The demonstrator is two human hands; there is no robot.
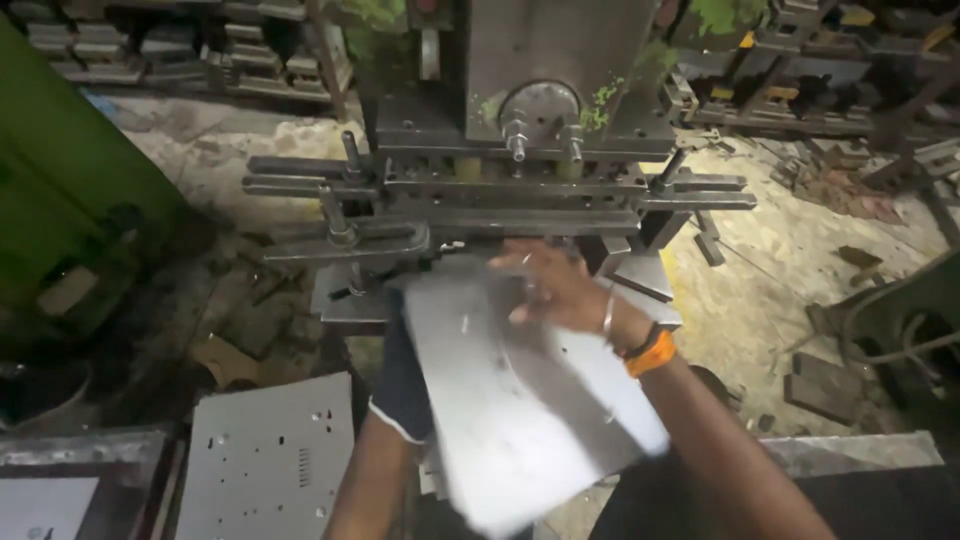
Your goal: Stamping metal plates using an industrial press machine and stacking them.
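Two hands, both yours, on one metal sheet (520, 400).

Nearest: punched grey plate (265, 455), lying flat at lower left beside your left forearm, well apart from the sheet you hold.

Metal sheet: pale grey, blurred, tilted, its near corner low between your forearms, its far edge reaching the press bed (345, 300).

Left hand (405, 375): dark glove with a white cuff, at the sheet's left edge and partly under it. Fingers hidden by the sheet; you cannot tell how far they are closed, though the hand appears to carry that edge.

Right hand (555, 290): bare, with a bangle and an orange band at the wrist. Fingers (515, 258) spread apart and laid flat on the sheet's upper face near its far edge, pressing rather than clamping.

Farther: press tooling (500, 195), stacked steel bars and bolts just beyond your right fingertips.

Farthest: shelves of metal parts (150, 45) along the back wall.
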